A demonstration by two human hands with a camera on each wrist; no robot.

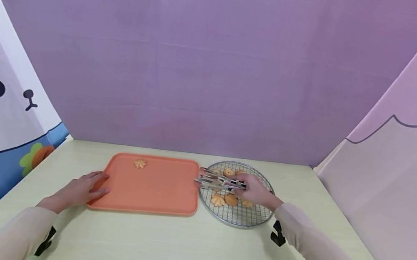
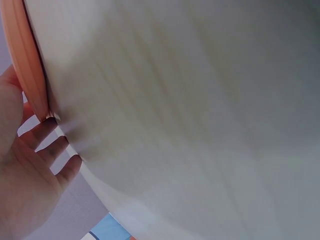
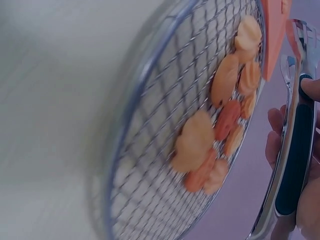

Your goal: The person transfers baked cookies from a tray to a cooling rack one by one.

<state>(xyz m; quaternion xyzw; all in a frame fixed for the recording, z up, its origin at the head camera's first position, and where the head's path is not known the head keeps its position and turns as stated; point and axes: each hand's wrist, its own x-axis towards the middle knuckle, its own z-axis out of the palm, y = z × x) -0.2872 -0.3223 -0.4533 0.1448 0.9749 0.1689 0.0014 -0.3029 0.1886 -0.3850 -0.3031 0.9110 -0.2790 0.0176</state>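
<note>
My right hand grips metal tongs with dark handle inserts, also seen close up in the right wrist view. The tongs hang over a round wire cooling rack, their tips pointing left at the tray's right rim. I cannot tell whether anything sits between the tips. Several cookies of different shapes lie on the rack, some partly hidden by hand and tongs. At the left, my left hand rests on the left edge of an orange tray. One flower-shaped cookie lies near the tray's back edge.
Tray and rack stand side by side on a pale table. A purple backdrop rises behind, with cartoon-printed panels at both sides. Black straps are worn at both wrists.
</note>
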